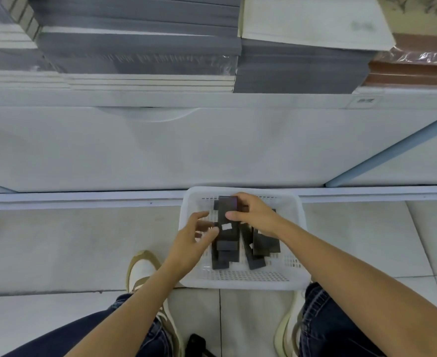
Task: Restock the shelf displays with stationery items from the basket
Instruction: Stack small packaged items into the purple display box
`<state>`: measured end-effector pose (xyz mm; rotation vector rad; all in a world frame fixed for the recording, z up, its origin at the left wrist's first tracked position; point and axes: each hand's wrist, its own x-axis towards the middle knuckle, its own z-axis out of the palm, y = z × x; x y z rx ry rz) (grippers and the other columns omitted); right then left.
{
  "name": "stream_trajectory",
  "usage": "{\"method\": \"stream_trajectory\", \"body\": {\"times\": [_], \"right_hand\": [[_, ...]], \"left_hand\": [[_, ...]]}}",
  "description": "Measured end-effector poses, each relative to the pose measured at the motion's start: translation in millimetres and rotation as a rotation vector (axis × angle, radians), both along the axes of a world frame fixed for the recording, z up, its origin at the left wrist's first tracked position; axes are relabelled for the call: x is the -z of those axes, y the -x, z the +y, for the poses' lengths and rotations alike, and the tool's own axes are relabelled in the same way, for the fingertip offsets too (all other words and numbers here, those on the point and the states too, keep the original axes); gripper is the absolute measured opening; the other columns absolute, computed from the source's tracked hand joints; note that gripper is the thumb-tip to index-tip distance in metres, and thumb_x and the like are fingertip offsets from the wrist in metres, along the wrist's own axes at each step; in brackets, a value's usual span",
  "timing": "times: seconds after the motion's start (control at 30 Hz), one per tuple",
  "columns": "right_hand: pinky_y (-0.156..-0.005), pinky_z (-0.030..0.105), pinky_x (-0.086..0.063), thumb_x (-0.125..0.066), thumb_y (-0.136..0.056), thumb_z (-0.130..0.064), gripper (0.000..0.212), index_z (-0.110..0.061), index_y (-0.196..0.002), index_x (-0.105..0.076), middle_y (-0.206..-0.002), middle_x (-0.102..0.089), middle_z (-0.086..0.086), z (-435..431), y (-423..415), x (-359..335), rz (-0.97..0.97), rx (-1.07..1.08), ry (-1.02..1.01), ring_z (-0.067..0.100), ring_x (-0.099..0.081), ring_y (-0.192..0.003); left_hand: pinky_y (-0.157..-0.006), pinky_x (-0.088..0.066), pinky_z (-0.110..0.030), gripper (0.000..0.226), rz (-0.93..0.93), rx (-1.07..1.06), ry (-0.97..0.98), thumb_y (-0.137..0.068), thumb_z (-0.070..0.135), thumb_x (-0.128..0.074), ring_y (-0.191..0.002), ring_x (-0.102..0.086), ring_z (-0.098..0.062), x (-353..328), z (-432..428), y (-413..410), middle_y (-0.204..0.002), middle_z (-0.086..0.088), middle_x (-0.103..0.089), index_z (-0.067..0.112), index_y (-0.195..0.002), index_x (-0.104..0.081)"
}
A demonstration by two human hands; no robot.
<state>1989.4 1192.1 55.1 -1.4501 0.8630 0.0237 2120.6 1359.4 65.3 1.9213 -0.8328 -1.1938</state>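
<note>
1. Floor [70, 248]: pale tiles with dark grout lines, flat and hard. One shoe [142, 269] stands just left of the basket.
2. Shelf unit [160, 150]: white front panel rising behind the basket. On its top, grey stacks [140, 52] of flat wrapped stock to the left and centre, and a brown stack [413, 70] far right.
3. Left hand [189, 243]: over the basket's left side, fingers loosely curled, fingertips at the lower left edge of the held box. Whether they pinch it cannot be told.
4. Held box [228, 220]: slim dark rectangular carton with a small white label [227, 226], lifted above the others and lying lengthwise, away from the person. Judged light and stiff, with smooth faces (possibly slippery under film). Best taken across the narrow sides near the middle, since a hold on one end lets it pivot.
5. Basket [243, 284]: white perforated plastic, on the floor against the unit's base. It holds the loose boxes [266, 243], dark cartons overlapping at angles.
6. Right hand [256, 215]: grasps the held box at its upper half, thumb on the face, fingers wrapped over the far end.
</note>
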Motion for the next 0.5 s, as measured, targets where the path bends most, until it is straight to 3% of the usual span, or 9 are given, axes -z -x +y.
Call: {"method": "stream_trajectory", "body": {"times": [0.1,0.17,0.27,0.37,0.5], "right_hand": [[-0.089,0.027,-0.054,-0.074,-0.083,-0.011,0.039,-0.017,-0.12,-0.061,-0.112,-0.069,0.002,12.5,-15.1,-11.1,-0.126,0.044,-0.147,0.012,-0.066,-0.104],[-0.092,0.027,-0.053,-0.073,-0.084,-0.011,0.041,-0.018,-0.123,-0.06,-0.117,-0.066,0.005,22.2,-22.9,-14.0,-0.15,0.003,-0.174,0.013,-0.065,-0.107],[-0.094,0.027,-0.052,-0.062,-0.094,-0.023,0.031,-0.018,-0.124,-0.061,-0.117,-0.067,0.001,29.7,-28.1,-10.5,-0.141,-0.008,-0.125,0.013,-0.064,-0.108],[-0.091,0.029,-0.053,-0.048,-0.1,-0.027,0.03,-0.011,-0.123,-0.06,-0.115,-0.065,0.003,32.7,-25.8,4.4,0.007,0.054,0.073,0.017,-0.062,-0.106],[-0.102,0.032,-0.04,-0.057,-0.095,-0.022,0.041,-0.014,-0.135,-0.049,-0.135,-0.053,0.006,41.8,-11.1,37.9,0.272,-0.266,0.422,0.022,-0.05,-0.122]], "left_hand": [[-0.08,-0.057,-0.031,0.057,0.641,-0.19,-0.082,-0.079,0.051,-0.068,-0.097,-0.07,-0.018,0.2,-7.1,4.5,-0.113,-0.009,-0.07,0.016,-0.124,-0.058],[-0.074,-0.058,-0.035,0.047,0.782,-0.201,-0.046,-0.083,0.04,-0.07,-0.088,-0.071,-0.028,4.0,-3.7,0.9,-0.106,-0.019,-0.071,0.005,-0.114,-0.064],[-0.069,-0.057,-0.032,0.041,0.699,-0.21,-0.04,-0.08,0.038,-0.072,-0.077,-0.07,-0.028,10.9,4.5,-9.3,-0.092,-0.019,-0.072,0.003,-0.102,-0.067],[-0.069,-0.057,-0.033,0.041,0.594,-0.3,-0.053,-0.081,0.033,-0.07,-0.077,-0.071,-0.027,18.3,11.7,-21.6,-0.089,-0.015,-0.074,0.003,-0.108,-0.063],[-0.065,-0.058,-0.031,0.023,0.529,-0.369,-0.059,-0.092,0.02,-0.063,-0.073,-0.071,-0.024,21.2,14.5,-30.4,-0.089,-0.009,-0.075,0.009,-0.111,-0.06]]}}
